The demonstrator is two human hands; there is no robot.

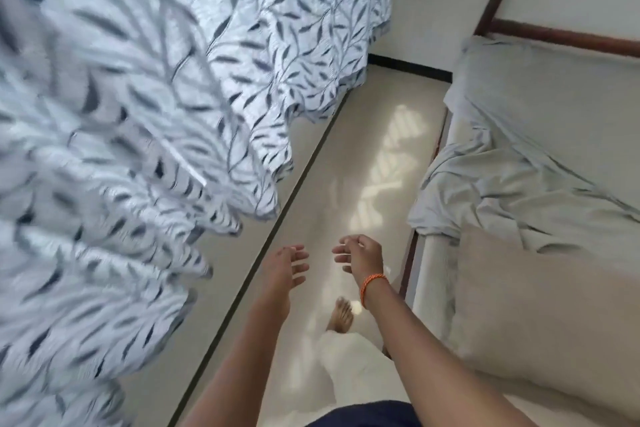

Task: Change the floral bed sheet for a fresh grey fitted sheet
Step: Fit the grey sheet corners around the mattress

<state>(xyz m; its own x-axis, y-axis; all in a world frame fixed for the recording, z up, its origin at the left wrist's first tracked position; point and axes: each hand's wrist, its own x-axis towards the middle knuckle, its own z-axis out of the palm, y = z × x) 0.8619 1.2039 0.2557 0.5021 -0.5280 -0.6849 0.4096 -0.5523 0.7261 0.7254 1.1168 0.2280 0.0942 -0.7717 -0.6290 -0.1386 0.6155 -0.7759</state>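
leaf-print curtain [104, 149] motion-blurred, grey sheet [540, 163] cut off right

This is a bedroom in a home. A bed [540, 305] fills the right side, its bare beige mattress partly covered by a rumpled grey fitted sheet [512, 184] that lies bunched across it. Beyond the bed a dark wooden frame [554, 33] stands against a pale wall, apparently a headboard. On the left hang leaf-patterned curtains [173, 80] in white and blue-grey, their hems ending above a glossy cream floor [346, 166] edged with a dark skirting strip along the wall. Sunlight falls in a barred patch on the floor between curtains and bed. A bare foot [341, 315] stands on the floor in the narrow aisle beside the bed.
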